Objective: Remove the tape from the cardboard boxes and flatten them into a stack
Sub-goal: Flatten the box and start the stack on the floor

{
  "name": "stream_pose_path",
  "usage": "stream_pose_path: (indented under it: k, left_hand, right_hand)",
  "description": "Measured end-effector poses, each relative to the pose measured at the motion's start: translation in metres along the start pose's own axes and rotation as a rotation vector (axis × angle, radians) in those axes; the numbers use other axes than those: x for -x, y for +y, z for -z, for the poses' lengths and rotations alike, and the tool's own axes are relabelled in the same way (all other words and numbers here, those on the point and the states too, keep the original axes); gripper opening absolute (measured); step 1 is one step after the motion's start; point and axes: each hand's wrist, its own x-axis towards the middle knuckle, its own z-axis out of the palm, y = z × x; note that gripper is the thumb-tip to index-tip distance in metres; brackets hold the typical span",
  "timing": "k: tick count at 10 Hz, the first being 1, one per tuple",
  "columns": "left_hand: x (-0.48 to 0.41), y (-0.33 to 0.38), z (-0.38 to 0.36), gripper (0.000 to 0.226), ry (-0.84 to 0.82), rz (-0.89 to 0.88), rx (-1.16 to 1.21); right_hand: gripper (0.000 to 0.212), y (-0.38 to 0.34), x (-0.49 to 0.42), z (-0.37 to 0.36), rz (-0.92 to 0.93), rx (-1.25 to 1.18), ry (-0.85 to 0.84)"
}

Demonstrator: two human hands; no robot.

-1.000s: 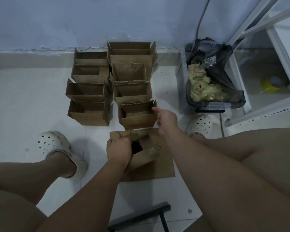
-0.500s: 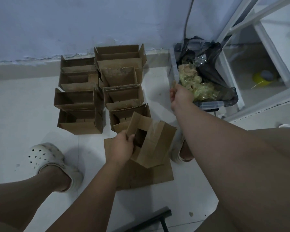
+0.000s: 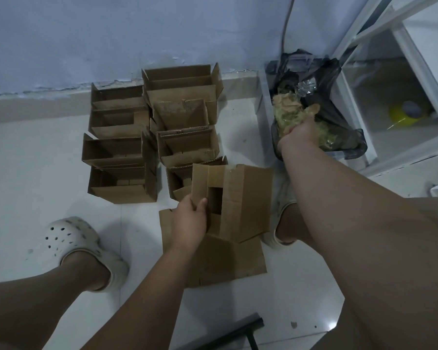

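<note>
Likely light, stiff yet easily creased, the box (image 3: 238,198) hangs above the flattened stack (image 3: 213,263) on the floor (image 3: 36,173), left grip (image 3: 190,218) clamped on its flap edge; right grip (image 3: 299,133), buried in discarded tape (image 3: 286,109), closure hidden.

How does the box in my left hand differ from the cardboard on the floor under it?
The held box is hollow, with a dark opening between its flaps; the floor cardboard is pressed flat. The held box is raised and tilted in the left hand; the floor cardboard lies on the tiles beneath it. Both are plain brown cardboard.
</note>
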Motion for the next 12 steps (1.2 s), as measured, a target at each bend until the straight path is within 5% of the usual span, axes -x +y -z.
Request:
stream_pose_path:
  k: [1, 3, 4, 7, 8, 10, 12]
  left_hand:
    - [0.002, -0.005, -0.002, 0.008, -0.02, 0.01, -0.035]
    - [0.002, -0.009, -0.007, 0.011, -0.049, 0.028, -0.052]
    - [0.002, -0.007, -0.007, 0.016, -0.033, 0.04, -0.048]
    - [0.006, 0.001, 0.001, 0.028, 0.084, 0.05, -0.06]
    - [0.01, 0.003, 0.004, 0.016, 0.071, 0.051, 0.002]
    - [0.021, 0.009, 0.014, 0.059, 0.047, -0.014, 0.144]
    - [0.031, 0.006, 0.021, 0.023, 0.039, -0.134, -0.134]
  right_hand:
    - [0.013, -0.003, 0.0, -0.005, -0.007, 0.112, 0.002]
    - [0.014, 0.001, -0.004, 0.006, 0.037, 0.335, -0.195]
    - [0.022, 0.011, 0.008, 0.009, -0.02, 0.181, -0.097]
    - [0.018, 0.064, 0.043, 0.049, 0.464, 0.896, -0.231]
    - [0.026, 0.063, 0.048, 0.058, 0.497, 1.057, -0.268]
    - [0.075, 0.049, 0.059, 0.072, 0.381, 1.241, -0.42]
    - [0.1, 0.046, 0.074, 0.093, 0.202, 1.318, -0.6]
